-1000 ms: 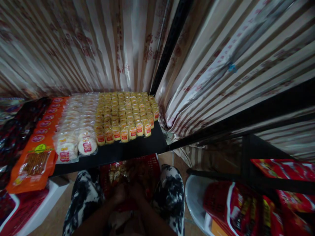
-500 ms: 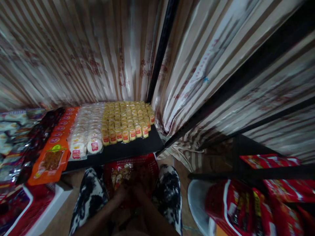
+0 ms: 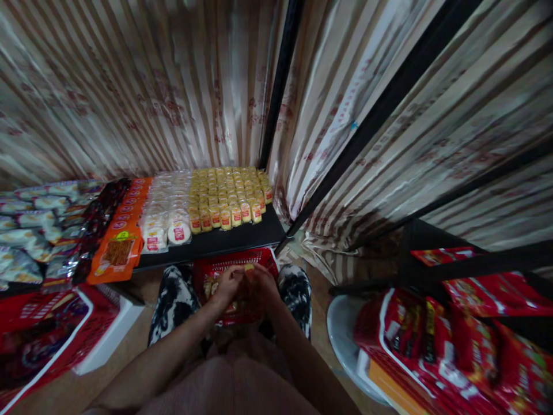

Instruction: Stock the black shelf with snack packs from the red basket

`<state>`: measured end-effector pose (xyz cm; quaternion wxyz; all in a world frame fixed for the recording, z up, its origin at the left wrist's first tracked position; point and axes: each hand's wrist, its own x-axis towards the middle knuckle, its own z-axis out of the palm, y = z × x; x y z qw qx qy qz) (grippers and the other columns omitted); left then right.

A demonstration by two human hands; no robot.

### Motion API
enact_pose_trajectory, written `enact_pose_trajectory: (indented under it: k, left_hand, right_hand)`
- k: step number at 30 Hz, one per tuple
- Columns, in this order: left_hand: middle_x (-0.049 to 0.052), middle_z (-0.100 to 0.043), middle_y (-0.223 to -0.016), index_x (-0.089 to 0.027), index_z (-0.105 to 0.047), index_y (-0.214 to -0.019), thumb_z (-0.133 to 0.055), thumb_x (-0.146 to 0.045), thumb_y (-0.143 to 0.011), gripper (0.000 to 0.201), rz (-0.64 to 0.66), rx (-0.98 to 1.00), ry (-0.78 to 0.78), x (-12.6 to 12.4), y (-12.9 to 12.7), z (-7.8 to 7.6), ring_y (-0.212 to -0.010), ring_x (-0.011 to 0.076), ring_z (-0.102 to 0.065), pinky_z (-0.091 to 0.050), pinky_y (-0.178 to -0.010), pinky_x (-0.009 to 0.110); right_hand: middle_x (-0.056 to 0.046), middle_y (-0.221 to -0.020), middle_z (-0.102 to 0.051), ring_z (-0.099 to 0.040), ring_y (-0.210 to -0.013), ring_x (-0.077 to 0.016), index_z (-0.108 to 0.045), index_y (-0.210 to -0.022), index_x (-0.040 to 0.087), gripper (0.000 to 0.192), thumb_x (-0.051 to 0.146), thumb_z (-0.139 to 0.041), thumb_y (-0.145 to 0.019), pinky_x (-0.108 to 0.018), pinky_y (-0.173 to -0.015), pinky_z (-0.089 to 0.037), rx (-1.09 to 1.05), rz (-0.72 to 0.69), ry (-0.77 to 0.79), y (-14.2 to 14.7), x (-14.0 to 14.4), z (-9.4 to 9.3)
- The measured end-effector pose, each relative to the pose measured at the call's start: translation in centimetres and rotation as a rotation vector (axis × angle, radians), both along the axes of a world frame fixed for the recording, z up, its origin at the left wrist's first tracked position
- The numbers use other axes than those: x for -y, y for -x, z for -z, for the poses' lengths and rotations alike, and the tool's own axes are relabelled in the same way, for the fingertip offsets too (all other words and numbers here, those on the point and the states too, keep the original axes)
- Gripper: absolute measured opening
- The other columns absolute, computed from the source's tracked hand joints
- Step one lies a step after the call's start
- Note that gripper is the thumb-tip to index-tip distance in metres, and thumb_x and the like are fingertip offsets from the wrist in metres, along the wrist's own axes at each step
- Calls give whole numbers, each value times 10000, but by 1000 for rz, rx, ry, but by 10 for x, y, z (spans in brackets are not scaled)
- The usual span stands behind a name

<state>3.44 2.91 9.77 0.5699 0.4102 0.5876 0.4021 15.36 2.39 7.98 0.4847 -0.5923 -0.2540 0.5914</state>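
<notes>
Both hands are over a red plastic basket [image 3: 276,262] between my knees. In my right hand [image 3: 264,283] is a small yellow packaged snack cake [image 3: 249,267], held at the fingertips. Just beside it, my left hand [image 3: 230,283] has its fingers curled together; what they hold, if anything, is hidden. Loose wrapped snacks [image 3: 210,286] lie inside the basket, partly covered by my hands. Ahead, on a black shelf [image 3: 216,241], neat rows of similar yellow packaged snack cakes [image 3: 228,199] stand beside white round packaged cakes [image 3: 166,213].
Orange snack packs [image 3: 116,248], dark packets [image 3: 101,222] and pale packets [image 3: 38,219] continue along the shelf leftward. Another red basket [image 3: 108,311] is at lower left. Red snack bags [image 3: 444,334] and a grey-white basin [image 3: 341,328] are at right. Black posts [image 3: 283,86] stand before striped curtains [image 3: 194,86].
My hands have risen from low inside the basket, and a yellow snack cake now shows at the right fingertips. The view has shifted slightly, bringing more of my arms into sight.
</notes>
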Motion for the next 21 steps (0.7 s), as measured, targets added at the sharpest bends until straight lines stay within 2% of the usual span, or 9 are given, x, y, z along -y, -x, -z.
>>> enact_pose_trajectory:
  k: [4,8,10,13,15,19,21]
  left_hand:
    - [65,-637,-956,-162,-605,-957,-609,-276,-703,278,9,73,-3,-15,-6,-34,-775,134,-626,-463,-575,193]
    - [57,-630,-914,-158,-549,-1099,-596,-344,-751,397,25,74,35,-24,-12,-53,-663,100,-608,-384,-470,158]
    - [48,-631,-884,-150,-560,-1084,-607,-337,-755,382,8,58,35,-26,-15,-58,-623,79,-582,-391,-485,157]
    - [15,-620,-765,-138,-601,-975,-642,-308,-742,291,65,92,25,-28,-18,-63,-558,63,-546,-388,-476,155]
    - [-4,-605,-698,-135,-593,-918,-649,-265,-747,223,59,157,48,-28,-19,-66,-533,64,-547,-397,-469,157]
    - [2,-613,-746,-144,-521,-866,-607,-196,-796,123,-157,353,119,-28,-26,-67,-599,73,-613,-516,-658,223]
    - [6,-612,-781,-156,-494,-833,-618,-218,-795,144,-241,417,125,-28,-33,-64,-654,82,-632,-527,-742,261]
  right_hand:
    - [-48,-898,-698,-658,-776,-208,-574,-1045,196,503,350,-670,-576,-355,-770,-512,-215,89,-50,-16,-11,-35]
    - [-30,-913,-699,-663,-785,-187,-591,-983,202,481,298,-738,-536,-333,-785,-505,-256,70,-96,-26,-15,-60]
    - [-31,-911,-700,-665,-781,-185,-595,-984,195,485,298,-755,-539,-332,-772,-509,-282,41,-84,-27,-16,-68]
    - [-43,-939,-693,-662,-818,-188,-605,-967,180,488,275,-780,-522,-318,-749,-517,-286,-14,-64,-28,-18,-76]
    - [-41,-983,-678,-653,-842,-172,-604,-975,187,487,273,-782,-530,-291,-733,-519,-247,9,-73,-28,-21,-79]
    - [-23,-981,-667,-650,-823,-153,-536,-1093,224,527,345,-734,-620,-270,-708,-523,-261,77,-161,-20,-25,-79]
    - [-35,-979,-669,-653,-818,-170,-512,-1107,222,507,391,-690,-664,-282,-696,-525,-261,82,-217,-12,-26,-76]
